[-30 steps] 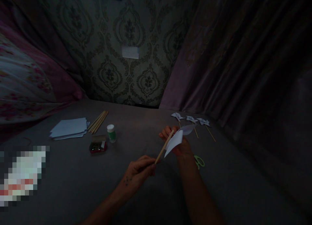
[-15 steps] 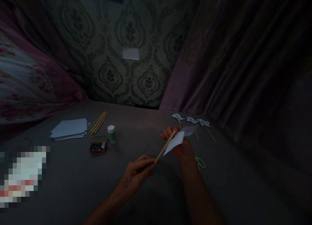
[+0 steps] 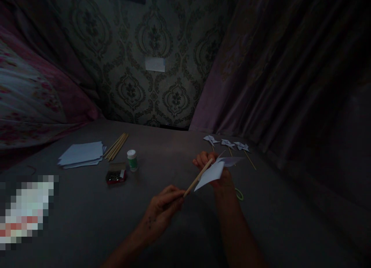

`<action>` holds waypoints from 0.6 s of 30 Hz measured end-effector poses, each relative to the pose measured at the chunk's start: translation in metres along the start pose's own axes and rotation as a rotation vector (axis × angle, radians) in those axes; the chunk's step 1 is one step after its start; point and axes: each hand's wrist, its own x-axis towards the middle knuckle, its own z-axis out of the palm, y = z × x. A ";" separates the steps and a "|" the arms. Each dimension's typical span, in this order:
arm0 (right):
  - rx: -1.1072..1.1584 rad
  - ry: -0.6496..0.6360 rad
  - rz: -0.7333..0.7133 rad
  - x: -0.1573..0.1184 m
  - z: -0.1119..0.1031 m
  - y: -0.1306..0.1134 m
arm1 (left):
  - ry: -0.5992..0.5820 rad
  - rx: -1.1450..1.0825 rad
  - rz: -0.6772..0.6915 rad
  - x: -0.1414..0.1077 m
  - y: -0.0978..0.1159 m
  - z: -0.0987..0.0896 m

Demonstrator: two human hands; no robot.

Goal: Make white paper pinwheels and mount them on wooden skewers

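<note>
My left hand (image 3: 165,207) pinches the lower end of a thin wooden stick (image 3: 197,178), which slants up to the right. At its upper end sits a white paper pinwheel (image 3: 212,176), its blades spread out. My right hand (image 3: 206,159) is closed around the pinwheel from behind, with fingers curled near the stick's tip; the paper hides part of the palm and thumb. Beyond this hand lie three finished-looking paper pinwheels on sticks (image 3: 227,144). Green-handled scissors (image 3: 239,194) show partly from behind my right forearm.
On the grey surface (image 3: 162,148) at left are a stack of white paper (image 3: 81,154), a bundle of wooden sticks (image 3: 116,147), a small open box of metal pieces (image 3: 116,176) and a white-capped green bottle (image 3: 132,160). A patterned wall and curtains (image 3: 261,67) stand behind.
My right hand and the pinwheel have shifted slightly right and down, and the blades sit at a different angle. The right forearm now covers more of the scissors. My left hand keeps its grip.
</note>
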 end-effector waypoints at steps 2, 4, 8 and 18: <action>-0.010 0.001 -0.013 0.000 0.002 -0.002 | 0.010 0.026 0.017 -0.001 -0.001 0.000; -0.024 0.006 -0.021 -0.001 0.004 -0.004 | 0.025 0.042 0.034 -0.001 -0.002 -0.001; -0.049 0.007 -0.055 -0.001 0.011 -0.008 | 0.054 0.070 0.065 -0.001 0.002 0.000; -0.152 0.190 -0.077 -0.003 0.009 -0.006 | 0.109 0.053 0.085 0.002 0.001 0.000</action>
